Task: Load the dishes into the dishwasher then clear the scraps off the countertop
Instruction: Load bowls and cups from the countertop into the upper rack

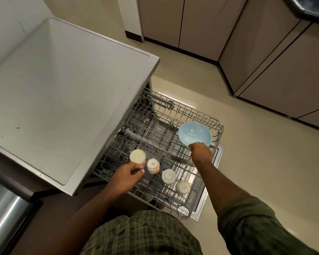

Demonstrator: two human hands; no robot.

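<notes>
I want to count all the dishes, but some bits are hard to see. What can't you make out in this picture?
All in the head view:
- Inside the four upside-down cups: only their bases show.
- Left hand fingers: curled under the hand at the cream cup.
- Right hand fingertips: behind the blue bowl rim.
- Lower rack: hidden under the upper rack.
- Cup logos: too small to read.
- Sink: cut off by the top edge.
</notes>
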